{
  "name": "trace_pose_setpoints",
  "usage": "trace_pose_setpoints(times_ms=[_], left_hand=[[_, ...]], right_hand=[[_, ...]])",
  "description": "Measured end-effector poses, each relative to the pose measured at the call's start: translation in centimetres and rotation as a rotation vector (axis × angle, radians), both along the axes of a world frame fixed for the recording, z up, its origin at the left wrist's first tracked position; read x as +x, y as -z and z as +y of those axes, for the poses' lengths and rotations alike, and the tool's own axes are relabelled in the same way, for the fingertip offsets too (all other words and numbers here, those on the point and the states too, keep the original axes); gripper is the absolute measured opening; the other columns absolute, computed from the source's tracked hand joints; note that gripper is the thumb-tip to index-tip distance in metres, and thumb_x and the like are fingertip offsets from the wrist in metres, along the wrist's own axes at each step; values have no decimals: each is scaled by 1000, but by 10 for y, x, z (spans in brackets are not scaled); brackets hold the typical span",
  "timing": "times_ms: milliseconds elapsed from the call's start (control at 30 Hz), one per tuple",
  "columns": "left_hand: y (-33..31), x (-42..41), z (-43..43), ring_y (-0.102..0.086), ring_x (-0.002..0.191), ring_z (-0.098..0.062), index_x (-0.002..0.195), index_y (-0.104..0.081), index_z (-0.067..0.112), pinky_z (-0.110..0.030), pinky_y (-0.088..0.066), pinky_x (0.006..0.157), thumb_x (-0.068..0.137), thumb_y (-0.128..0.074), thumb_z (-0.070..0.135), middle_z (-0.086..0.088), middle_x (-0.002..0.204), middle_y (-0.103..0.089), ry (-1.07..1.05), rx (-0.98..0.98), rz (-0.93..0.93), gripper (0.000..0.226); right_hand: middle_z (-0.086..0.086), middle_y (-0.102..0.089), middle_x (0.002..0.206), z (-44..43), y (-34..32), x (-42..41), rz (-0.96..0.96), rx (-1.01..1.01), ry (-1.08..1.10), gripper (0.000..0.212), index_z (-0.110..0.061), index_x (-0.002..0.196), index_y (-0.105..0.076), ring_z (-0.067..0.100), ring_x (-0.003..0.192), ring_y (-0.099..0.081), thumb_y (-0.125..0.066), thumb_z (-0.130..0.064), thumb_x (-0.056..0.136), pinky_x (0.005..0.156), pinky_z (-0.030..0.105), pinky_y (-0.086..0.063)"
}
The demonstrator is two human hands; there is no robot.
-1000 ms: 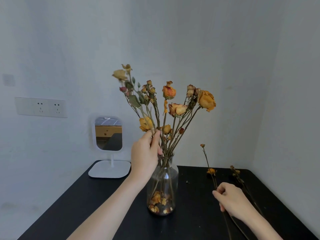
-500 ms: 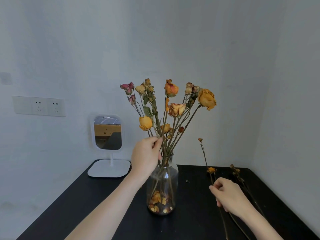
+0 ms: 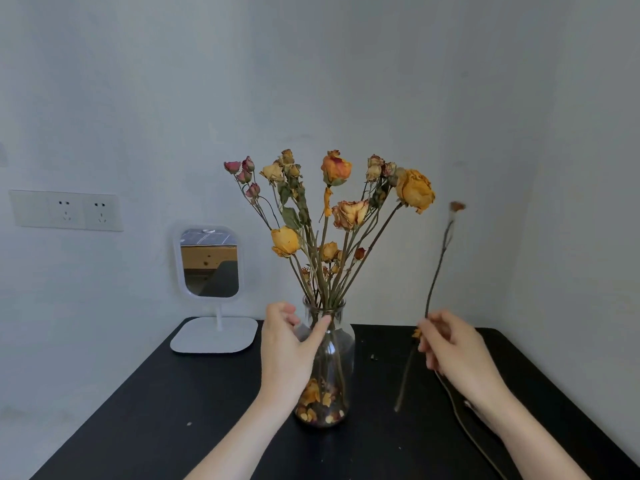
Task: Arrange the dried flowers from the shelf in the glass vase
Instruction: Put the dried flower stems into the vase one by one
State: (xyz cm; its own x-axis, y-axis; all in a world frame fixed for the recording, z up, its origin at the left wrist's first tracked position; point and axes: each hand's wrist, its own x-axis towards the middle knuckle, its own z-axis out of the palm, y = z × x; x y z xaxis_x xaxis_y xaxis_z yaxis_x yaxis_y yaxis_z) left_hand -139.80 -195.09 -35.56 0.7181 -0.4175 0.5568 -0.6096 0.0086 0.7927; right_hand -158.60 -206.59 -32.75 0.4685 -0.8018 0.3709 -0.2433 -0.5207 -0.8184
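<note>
While glass vase (image 3: 327, 362) with dried flowers (image 3: 332, 216) stands on black table (image 3: 173, 403), left hand (image 3: 287, 344) cups vase neck, fingers apart; right of vase, right hand (image 3: 453, 344) pinches single stem (image 3: 437, 271) upright.

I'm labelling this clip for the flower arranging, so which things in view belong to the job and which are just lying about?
Part of the job:
- glass vase holding the dried flowers
- left hand at the vase neck
- right hand pinching a single stem
- another stem lying on the table

Just lying about:
- mirror on its white stand
- wall sockets
</note>
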Motion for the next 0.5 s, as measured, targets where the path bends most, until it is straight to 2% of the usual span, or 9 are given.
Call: trace_pose_setpoints(times_ms=[100, 167, 233, 333, 400, 467, 500], left_hand=[[-2, 5, -16, -46, 112, -12, 123, -41, 16, -33, -44, 96, 67, -74, 51, 5, 117, -48, 31, 169, -14, 74], [-7, 5, -26, -47, 117, -16, 126, -42, 14, -44, -44, 98, 66, -73, 55, 1, 122, -51, 23, 223, -56, 79], [-10, 8, -31, -50, 115, -18, 124, -43, 15, -46, -46, 96, 64, -75, 54, 0, 120, -55, 10, 226, -62, 79], [-9, 15, -32, -55, 111, -15, 126, -42, 16, -39, -49, 94, 60, -80, 50, 3, 118, -59, 64, 183, -43, 83], [-7, 20, -30, -56, 104, -8, 122, -41, 22, -25, -49, 86, 59, -81, 48, 13, 109, -59, 113, 161, -31, 80], [-5, 25, -28, -53, 92, 4, 117, -39, 30, -8, -41, 73, 60, -81, 46, 25, 95, -54, 157, 150, -28, 73], [-4, 27, -27, -52, 86, 9, 117, -37, 33, -4, -37, 68, 60, -81, 46, 29, 91, -51, 181, 151, -22, 73]], right_hand=[[2, -62, 73, 3, -24, 10, -169, -27, -23, 11, -18, 98, -55, 0, 51, -56, -46, -22, 94, 47, 14, -45], [3, -61, 73, 5, -39, 16, -267, -58, -38, 12, -16, 95, -55, 2, 55, -58, -45, -22, 94, 49, 16, -48], [3, -61, 74, 7, -50, 20, -349, -98, -54, 13, -15, 94, -54, 5, 58, -58, -43, -22, 94, 52, 17, -50], [3, -60, 75, 9, -59, 25, -412, -160, -80, 12, -19, 93, -53, 5, 60, -58, -41, -19, 96, 54, 15, -49], [1, -59, 74, 11, -61, 28, -423, -181, -93, 13, -23, 91, -52, 4, 61, -57, -41, -18, 96, 55, 15, -49], [0, -59, 74, 13, -61, 31, -423, -193, -109, 15, -25, 89, -52, 5, 62, -57, -40, -18, 96, 55, 16, -49], [0, -58, 74, 14, -60, 32, -418, -199, -116, 15, -25, 89, -52, 6, 62, -57, -40, -19, 96, 55, 17, -49]])
